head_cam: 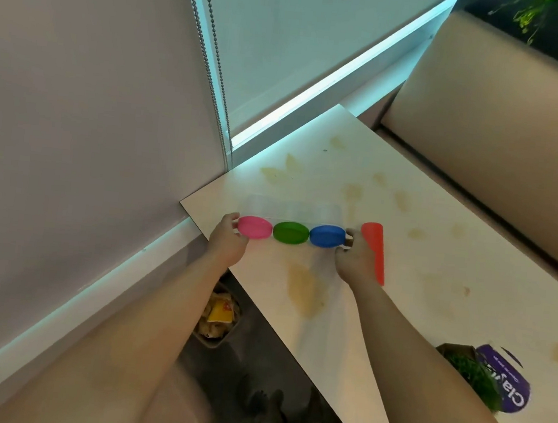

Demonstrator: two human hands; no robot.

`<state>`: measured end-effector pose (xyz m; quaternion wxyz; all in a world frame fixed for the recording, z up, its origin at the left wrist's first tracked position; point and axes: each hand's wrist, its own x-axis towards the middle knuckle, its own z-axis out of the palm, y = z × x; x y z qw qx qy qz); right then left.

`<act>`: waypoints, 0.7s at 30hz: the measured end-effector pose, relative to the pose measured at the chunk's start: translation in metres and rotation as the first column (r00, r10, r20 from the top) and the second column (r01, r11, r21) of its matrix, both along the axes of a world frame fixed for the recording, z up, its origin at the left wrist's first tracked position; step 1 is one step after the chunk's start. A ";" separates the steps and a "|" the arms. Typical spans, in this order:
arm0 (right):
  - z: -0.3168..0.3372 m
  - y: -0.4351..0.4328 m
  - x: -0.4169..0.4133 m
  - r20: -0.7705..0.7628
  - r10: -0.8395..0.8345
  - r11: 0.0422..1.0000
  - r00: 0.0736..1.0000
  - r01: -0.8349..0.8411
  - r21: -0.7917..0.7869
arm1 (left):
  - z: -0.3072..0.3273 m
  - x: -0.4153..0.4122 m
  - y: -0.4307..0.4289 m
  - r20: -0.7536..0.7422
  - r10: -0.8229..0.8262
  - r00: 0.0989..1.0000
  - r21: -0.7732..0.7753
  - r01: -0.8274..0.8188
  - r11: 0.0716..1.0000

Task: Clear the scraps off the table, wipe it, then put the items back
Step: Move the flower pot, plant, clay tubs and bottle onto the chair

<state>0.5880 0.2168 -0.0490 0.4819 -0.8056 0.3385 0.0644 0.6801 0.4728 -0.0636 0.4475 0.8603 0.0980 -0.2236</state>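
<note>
Tub row (291,232) over table (362,323) — perhaps on it — cone (375,252) rightward.

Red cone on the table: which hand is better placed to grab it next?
Likely right. The right hand grips the container at its blue end, just beside the red cone; the left hand grips the pink end, farther off.

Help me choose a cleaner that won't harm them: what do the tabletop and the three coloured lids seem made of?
Tabletop: looks like white laminate, smooth with a faint sheen and a thin flat edge; yellowish stains sit on top. Pink lid, green lid, blue lid: likely moulded plastic, uniform saturated colour, satiny. The clear holder with them looks plastic too.
</note>
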 end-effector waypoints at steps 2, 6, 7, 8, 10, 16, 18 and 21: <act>-0.001 0.000 0.003 0.016 -0.017 1.000 1.000 0.017 -0.007 | -0.001 0.002 0.001 0.000 0.073 0.997 -0.065 -0.073 0.995; 0.006 -0.001 0.003 0.043 -0.046 0.999 0.998 0.047 -0.022 | 0.002 0.001 0.003 -0.004 0.159 0.987 -0.159 -0.158 0.975; 0.009 -0.002 0.003 0.051 -0.057 0.998 0.997 0.057 -0.004 | 0.005 0.001 0.005 -0.014 0.177 0.984 -0.181 -0.177 0.967; 0.013 -0.003 0.002 0.055 -0.065 0.998 0.996 0.063 0.032 | 0.006 0.000 0.007 -0.025 0.198 0.980 -0.205 -0.198 0.958; 0.022 -0.005 -0.001 0.074 -0.071 0.992 0.995 0.062 0.113 | 0.010 -0.003 0.013 -0.059 0.235 0.970 -0.259 -0.242 0.935; 0.048 -0.014 -0.017 0.124 -0.049 0.990 0.991 0.031 0.137 | 0.031 -0.021 0.024 -0.114 0.183 0.977 -0.392 -0.213 0.895; 0.056 -0.018 -0.025 0.125 -0.038 0.988 0.991 0.018 0.154 | 0.039 -0.024 0.022 -0.127 0.167 0.978 -0.446 -0.207 0.871; 0.068 -0.027 -0.043 0.150 -0.080 0.977 0.985 0.047 0.206 | 0.055 -0.030 0.012 -0.108 0.186 0.977 -0.466 -0.215 0.858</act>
